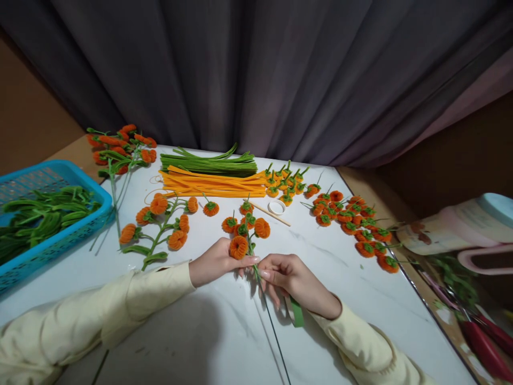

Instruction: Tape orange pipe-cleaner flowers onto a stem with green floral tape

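Observation:
A small branch of orange fuzzy pipe-cleaner pumpkins (239, 247) stands near the table's middle, its thin dark wire stem (274, 326) running down toward me. My left hand (224, 262) pinches the stem just below the pumpkins, thumb on top. Right beside it, my right hand (290, 275) has its thumb and forefinger closed on the same stem, slightly lower. Partly hidden beneath the right palm is a roll of green tape (296, 313). Left of my hands lies another pumpkin branch (158, 235) with green leaves, flat on the white table (320, 353).
A blue basket (105, 200) of green leaves stands at left. Behind are green pipe cleaners (208, 163), yellow pipe cleaners (212, 183), a white ring (277, 207) and a wooden stick (260, 209). Loose pumpkins (348, 215), a large cup (452, 227) and red-handled pliers (483, 342) are right.

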The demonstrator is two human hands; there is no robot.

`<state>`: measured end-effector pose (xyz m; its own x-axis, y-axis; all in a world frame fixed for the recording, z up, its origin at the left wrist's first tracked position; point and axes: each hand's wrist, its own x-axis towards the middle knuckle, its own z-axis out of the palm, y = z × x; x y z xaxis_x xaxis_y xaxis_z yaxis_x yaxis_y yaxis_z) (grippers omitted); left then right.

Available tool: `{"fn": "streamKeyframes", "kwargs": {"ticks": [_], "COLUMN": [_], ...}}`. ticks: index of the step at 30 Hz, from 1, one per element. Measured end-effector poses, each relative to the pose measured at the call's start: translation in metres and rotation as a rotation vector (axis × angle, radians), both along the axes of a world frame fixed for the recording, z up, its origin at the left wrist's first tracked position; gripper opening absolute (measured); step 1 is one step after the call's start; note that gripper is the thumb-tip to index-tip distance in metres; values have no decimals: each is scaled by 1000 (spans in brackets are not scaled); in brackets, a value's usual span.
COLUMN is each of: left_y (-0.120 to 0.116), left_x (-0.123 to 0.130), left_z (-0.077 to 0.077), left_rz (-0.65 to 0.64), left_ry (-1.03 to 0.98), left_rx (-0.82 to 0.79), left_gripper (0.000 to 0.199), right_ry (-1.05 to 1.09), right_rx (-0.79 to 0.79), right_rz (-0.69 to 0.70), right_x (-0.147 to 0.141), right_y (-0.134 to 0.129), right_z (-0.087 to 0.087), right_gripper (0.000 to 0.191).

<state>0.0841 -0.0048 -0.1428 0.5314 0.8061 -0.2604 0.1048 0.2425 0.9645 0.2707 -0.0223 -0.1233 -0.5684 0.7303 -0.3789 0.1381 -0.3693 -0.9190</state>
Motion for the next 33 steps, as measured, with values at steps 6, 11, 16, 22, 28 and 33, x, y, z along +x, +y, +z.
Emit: {"fn": "streamKeyframes", "kwargs": {"ticks": [6,11,16,22,28,33], "left_y": [-1,-2,-5,-6,-4,-3], "left_x": [1,-1,-1,2,2,2], "left_z": [-2,-3,0,2,6,9], "left_rz": [30,50,58,40,-4,-10], "left_ry": [-14,8,-53,-134,-103,-71], "left_rx": [16,54,35,5,40,53], "left_gripper": [36,34,31,27,23,22], "right_ry": [79,193,300,359,340,348], "right_rx": [-44,-179,-315,-321,-224,-232], "right_rz": [10,32,53,53,-46,-22], "right_x": [2,4,4,3,2,1], "right_y": [3,8,11,9,5,7], "right_z": [-7,-14,-17,-23,-21,-19], "right_gripper": [29,26,25,27,23,20]}}
